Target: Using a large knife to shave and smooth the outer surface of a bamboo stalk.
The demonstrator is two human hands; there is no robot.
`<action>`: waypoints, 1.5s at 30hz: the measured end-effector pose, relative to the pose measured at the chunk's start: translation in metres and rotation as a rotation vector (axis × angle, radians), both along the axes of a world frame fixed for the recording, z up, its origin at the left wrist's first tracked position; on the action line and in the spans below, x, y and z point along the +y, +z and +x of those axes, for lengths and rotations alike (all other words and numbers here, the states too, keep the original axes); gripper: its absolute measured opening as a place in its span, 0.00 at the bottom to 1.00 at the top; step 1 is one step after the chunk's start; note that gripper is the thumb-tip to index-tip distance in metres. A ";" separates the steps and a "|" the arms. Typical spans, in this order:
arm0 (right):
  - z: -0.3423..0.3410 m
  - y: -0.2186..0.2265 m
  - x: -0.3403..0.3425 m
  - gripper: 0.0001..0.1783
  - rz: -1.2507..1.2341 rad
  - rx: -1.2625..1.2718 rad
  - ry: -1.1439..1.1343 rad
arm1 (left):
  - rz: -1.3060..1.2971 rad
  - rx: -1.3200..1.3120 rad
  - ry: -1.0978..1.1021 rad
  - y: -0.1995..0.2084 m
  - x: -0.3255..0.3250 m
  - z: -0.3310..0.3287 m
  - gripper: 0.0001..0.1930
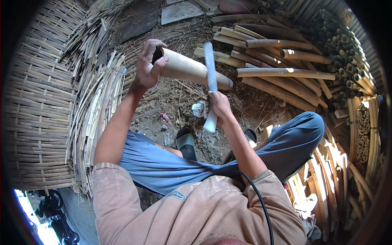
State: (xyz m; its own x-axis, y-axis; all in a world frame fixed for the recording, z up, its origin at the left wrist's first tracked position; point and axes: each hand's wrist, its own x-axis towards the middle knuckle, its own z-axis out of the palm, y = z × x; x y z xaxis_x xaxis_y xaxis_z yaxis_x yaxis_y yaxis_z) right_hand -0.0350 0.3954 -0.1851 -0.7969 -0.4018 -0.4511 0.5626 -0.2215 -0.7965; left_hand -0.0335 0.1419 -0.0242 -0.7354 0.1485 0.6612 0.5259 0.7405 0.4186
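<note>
My left hand (151,65) grips the open, hollow end of a thick bamboo tube (183,67), fingers over its upper rim and thumb below. The tube slants down to the right, away from that hand. My right hand (219,105) is closed around a long, narrow, pale machete-like tool (210,69). Its upper length crosses in front of the tube near the tube's far end, and a rounded pale end sticks out below the fist. Whether the tool touches the tube I cannot tell. A crumpled white thing (199,109) shows beside my right hand.
Cut bamboo poles (286,73) lie piled at the right, with a stack of tube ends (343,45) behind. Split strips (96,122) and a woven bamboo wall (41,102) stand left. My sandalled foot (185,141) rests on the littered ground near a small red item (166,119).
</note>
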 end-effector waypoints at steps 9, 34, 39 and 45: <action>0.009 0.044 -0.002 0.11 -0.005 0.170 0.177 | -0.010 0.019 0.019 0.005 0.001 -0.001 0.18; 0.011 -0.016 -0.008 0.14 0.203 0.127 -0.024 | -0.056 -0.141 0.282 -0.028 -0.029 -0.014 0.16; 0.013 0.019 -0.009 0.13 0.002 0.296 0.198 | -0.068 -0.147 0.243 -0.022 -0.026 -0.016 0.14; 0.001 -0.032 -0.002 0.12 0.169 -0.088 -0.155 | -0.024 -0.234 0.373 -0.031 -0.029 -0.017 0.18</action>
